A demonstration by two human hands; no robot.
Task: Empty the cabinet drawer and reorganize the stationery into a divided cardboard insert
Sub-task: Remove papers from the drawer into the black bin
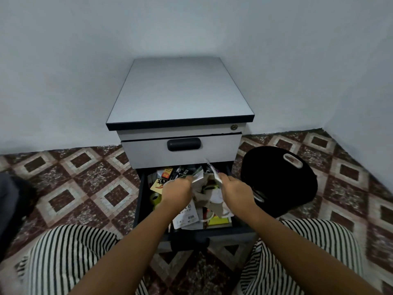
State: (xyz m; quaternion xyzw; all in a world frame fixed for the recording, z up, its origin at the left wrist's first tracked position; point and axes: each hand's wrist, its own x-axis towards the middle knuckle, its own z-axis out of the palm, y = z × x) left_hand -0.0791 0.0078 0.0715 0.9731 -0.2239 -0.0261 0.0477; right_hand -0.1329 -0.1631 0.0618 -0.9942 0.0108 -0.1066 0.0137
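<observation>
A grey cabinet (180, 92) stands against the wall with its lower drawer (139, 201) pulled out over the floor. The drawer is crammed with mixed stationery: white packets (187, 218), crumpled paper (214, 194), a green tape roll (155, 198), a yellow pad (221, 220). My left hand (176, 191) reaches into the middle of the drawer and grips a bundle of white paper and packets (196, 177). My right hand (236, 189) pinches a thin white packet (214, 172) lifted above the clutter. What lies under both hands is hidden.
The upper drawer (180, 149) with its black handle is closed. A black round cushion-like object (278, 179) with a white handle slot lies on the patterned tile floor to the right of the drawer. My striped knees (70, 258) flank the drawer. Dark fabric sits at far left.
</observation>
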